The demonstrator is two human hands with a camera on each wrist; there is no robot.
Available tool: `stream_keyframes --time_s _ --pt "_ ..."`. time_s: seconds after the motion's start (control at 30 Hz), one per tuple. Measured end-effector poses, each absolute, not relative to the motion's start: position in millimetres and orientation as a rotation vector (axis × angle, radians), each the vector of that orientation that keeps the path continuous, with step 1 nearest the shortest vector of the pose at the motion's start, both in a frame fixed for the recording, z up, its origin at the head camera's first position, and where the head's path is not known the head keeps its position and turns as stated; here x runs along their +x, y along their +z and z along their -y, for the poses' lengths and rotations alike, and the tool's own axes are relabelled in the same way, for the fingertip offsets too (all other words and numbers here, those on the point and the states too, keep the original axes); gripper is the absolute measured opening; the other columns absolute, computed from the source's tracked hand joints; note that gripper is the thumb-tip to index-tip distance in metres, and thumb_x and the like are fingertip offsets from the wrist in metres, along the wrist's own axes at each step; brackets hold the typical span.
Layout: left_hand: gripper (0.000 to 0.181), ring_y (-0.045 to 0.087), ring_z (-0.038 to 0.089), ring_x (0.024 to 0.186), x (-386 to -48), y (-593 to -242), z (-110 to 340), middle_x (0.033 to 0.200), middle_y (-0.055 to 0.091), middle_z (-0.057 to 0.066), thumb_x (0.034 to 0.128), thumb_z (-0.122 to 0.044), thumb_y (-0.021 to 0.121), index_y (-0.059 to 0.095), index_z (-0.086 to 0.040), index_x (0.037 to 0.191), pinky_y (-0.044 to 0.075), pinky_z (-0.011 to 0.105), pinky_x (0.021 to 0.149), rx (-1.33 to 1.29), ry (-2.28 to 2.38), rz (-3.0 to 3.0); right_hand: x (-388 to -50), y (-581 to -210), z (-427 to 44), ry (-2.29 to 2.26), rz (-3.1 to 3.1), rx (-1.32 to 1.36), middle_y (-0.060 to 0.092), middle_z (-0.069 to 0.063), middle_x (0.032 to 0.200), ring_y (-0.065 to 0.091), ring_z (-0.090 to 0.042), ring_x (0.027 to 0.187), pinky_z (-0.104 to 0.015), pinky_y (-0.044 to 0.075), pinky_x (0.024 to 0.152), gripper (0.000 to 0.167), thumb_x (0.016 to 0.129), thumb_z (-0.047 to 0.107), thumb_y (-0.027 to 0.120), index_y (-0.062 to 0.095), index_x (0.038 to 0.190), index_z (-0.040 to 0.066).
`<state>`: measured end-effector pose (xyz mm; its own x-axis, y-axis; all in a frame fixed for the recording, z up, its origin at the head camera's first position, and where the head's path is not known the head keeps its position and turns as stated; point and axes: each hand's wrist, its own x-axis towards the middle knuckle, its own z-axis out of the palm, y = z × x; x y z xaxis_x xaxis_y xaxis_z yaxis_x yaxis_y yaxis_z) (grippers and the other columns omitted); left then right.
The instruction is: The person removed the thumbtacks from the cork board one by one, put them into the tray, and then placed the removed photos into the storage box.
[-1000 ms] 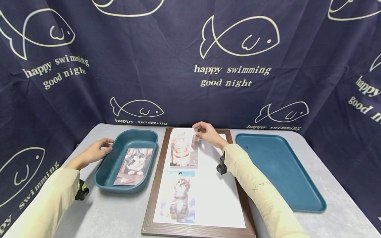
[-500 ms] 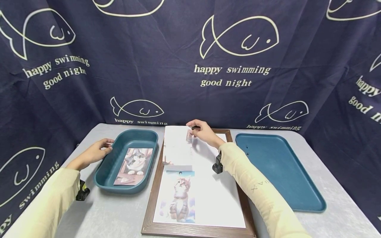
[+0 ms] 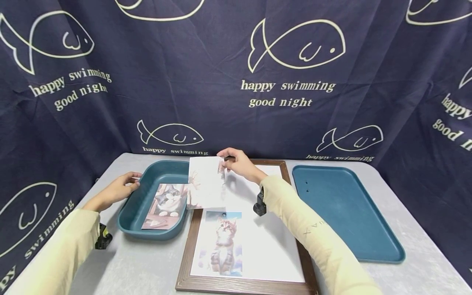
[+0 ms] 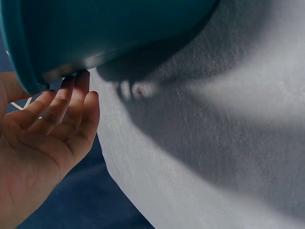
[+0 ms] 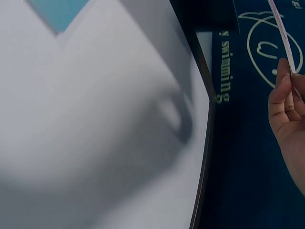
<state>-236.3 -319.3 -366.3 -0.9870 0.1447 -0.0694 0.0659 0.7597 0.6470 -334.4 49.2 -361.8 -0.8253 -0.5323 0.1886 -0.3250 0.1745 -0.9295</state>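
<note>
My right hand (image 3: 239,165) pinches a cat picture card (image 3: 206,184) by its upper right corner. The card hangs over the board's left edge and partly covers the teal bin's right rim; glare washes out its picture. In the right wrist view the card (image 5: 281,24) appears nearly edge-on between thumb and fingers. My left hand (image 3: 118,188) holds the left rim of the deep teal bin (image 3: 125,221), fingertips against its outer wall in the left wrist view. Inside the bin lies another card (image 3: 167,207) with a grey cat.
A white board (image 3: 273,246) with a brown frame lies mid-table. On it is a kitten card (image 3: 223,246), with a small round dark piece (image 3: 224,214) at its top. On the right, a flat teal tray (image 3: 339,213) holds two tiny dark bits (image 3: 307,187). A navy curtain (image 3: 221,82) hangs behind.
My right hand has carried the pinched card leftward, off the board's upper left part to the bin's right rim, tilting it. My left hand has stayed at the bin.
</note>
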Motion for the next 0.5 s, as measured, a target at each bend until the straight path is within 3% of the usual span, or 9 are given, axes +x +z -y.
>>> stream_keyframes --time_s 0.27,0.5 --pt "0.042 0.046 0.044 0.111 -237.3 -367.4 319.4 0.120 0.047 0.035 0.0947 -0.014 0.042 0.037 0.010 0.128 0.043 0.045 0.084 0.151 1.030 -2.846 -328.8 -362.3 -25.2 -1.687 -2.228 -0.850 0.056 -0.019 0.112 0.054 -0.010 0.069 -0.055 0.045 0.077 0.033 0.083 -0.009 0.049 0.054 0.116 -0.004" --pt "0.042 0.046 0.044 0.111 -237.8 -368.9 319.4 0.119 0.048 0.035 0.0945 -0.014 0.043 0.037 0.010 0.129 0.043 0.046 0.084 0.154 1.027 -2.861 -324.5 -363.4 -4.7 -1.672 -2.198 -0.869 0.056 -0.018 0.102 0.056 -0.025 0.073 -0.052 0.048 0.076 0.030 0.085 -0.006 0.053 0.055 0.115 -0.005"
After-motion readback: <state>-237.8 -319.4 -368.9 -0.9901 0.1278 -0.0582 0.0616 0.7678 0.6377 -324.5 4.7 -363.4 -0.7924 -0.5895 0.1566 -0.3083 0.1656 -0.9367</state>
